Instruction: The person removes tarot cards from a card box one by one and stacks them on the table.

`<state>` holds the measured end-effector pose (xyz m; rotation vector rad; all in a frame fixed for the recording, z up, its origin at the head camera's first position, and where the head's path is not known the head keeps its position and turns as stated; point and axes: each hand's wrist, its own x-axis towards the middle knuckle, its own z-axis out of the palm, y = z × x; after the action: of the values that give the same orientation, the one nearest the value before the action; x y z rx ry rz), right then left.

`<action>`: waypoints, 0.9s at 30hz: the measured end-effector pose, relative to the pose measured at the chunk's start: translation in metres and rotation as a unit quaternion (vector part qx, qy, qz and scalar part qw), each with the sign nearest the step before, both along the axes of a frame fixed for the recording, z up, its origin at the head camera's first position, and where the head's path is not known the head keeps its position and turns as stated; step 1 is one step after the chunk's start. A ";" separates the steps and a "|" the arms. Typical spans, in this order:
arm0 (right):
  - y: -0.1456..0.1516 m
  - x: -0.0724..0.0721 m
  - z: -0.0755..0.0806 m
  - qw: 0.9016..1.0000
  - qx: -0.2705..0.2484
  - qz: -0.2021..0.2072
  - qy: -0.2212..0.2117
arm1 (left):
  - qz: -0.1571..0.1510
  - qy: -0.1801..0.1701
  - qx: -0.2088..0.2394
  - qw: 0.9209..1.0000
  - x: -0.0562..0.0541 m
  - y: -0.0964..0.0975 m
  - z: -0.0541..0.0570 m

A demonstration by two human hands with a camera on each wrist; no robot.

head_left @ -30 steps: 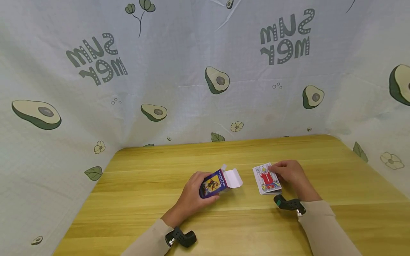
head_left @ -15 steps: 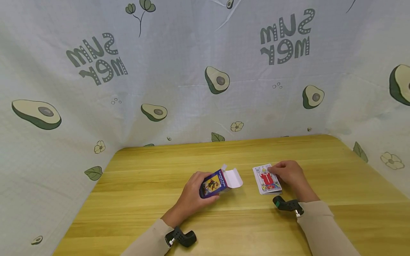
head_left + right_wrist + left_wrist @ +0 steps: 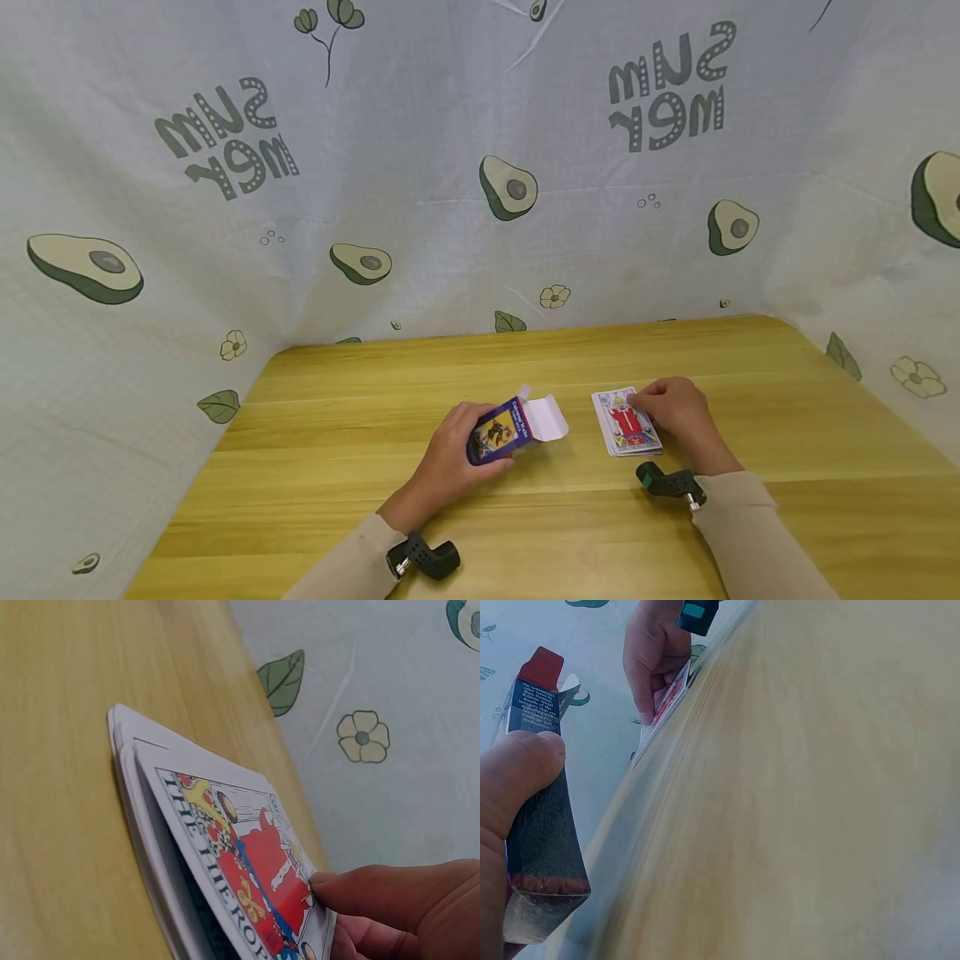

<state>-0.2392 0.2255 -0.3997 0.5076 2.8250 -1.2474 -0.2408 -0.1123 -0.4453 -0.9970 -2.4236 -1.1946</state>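
Observation:
My left hand (image 3: 450, 454) grips a blue tarot deck box (image 3: 497, 432) with a picture on its front. Its white end flap (image 3: 547, 419) stands open, pointing right. To the right of it, a small stack of tarot cards (image 3: 625, 427) lies face up on the table. My right hand (image 3: 681, 410) pinches the stack's right edge, thumb on top. In the right wrist view the top card (image 3: 259, 862), a red-robed figure lettered "THE HIERO...", tilts up slightly from the white-edged cards (image 3: 139, 787) under it. The fingers below the cards are partly hidden.
A wood-grain table (image 3: 360, 400) carries everything. Behind and at the sides hangs a pale cloth (image 3: 420, 150) printed with avocados, leaves and mirrored lettering. Black wrist cameras (image 3: 423, 557) are strapped over beige sleeves (image 3: 345, 562).
My right hand has shifted slightly toward me, and the top card's near edge now sits lower and closer to the stack. The left hand and box have stayed still.

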 end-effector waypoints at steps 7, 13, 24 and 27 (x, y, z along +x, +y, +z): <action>-0.004 0.001 0.000 1.000 0.025 -0.004 0.012 | -0.003 -0.004 0.003 1.000 0.000 0.000 0.000; -0.005 0.001 -0.003 0.999 0.033 -0.003 0.021 | -0.003 -0.008 0.004 1.000 0.001 0.000 0.000; -0.009 0.000 -0.006 0.998 0.050 -0.006 0.034 | -0.005 0.007 0.005 1.000 -0.001 0.000 -0.002; -0.010 0.000 -0.005 0.998 0.051 -0.008 0.035 | -0.006 0.010 0.004 1.000 -0.001 0.000 -0.003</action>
<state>-0.2392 0.2159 -0.4047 0.4993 2.9602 -1.1502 -0.2421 -0.1125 -0.4478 -1.0162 -2.3997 -1.1922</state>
